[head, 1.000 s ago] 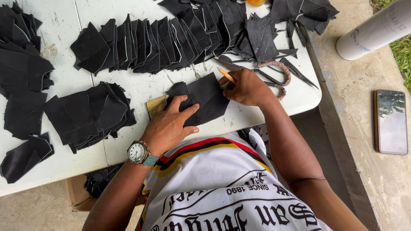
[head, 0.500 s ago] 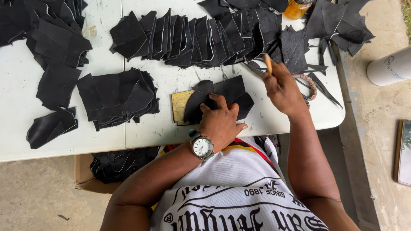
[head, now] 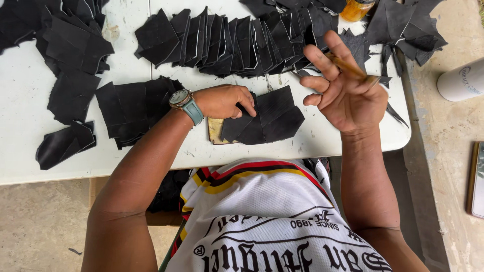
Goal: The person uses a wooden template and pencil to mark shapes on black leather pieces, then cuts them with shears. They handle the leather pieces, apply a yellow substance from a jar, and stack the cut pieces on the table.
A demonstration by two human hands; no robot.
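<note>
Left hand [head: 222, 100] pins black leather pieces [head: 264, 118]; right hand [head: 345, 88] lifted clear, up and to their right.

Left hand curled, fingertips pressing the pieces flat on a small tan board [head: 216, 132]; pieces lie directly right of it, long axis slanting up-right. Right hand half-spread, palm up, thin tan stick [head: 348, 65] pinched between thumb and fingers, above the worktop [head: 322, 143]. Left hand nearer. Row of cut black pieces [head: 227, 43] just beyond; second stack [head: 133, 108] beside the left wrist.
</note>
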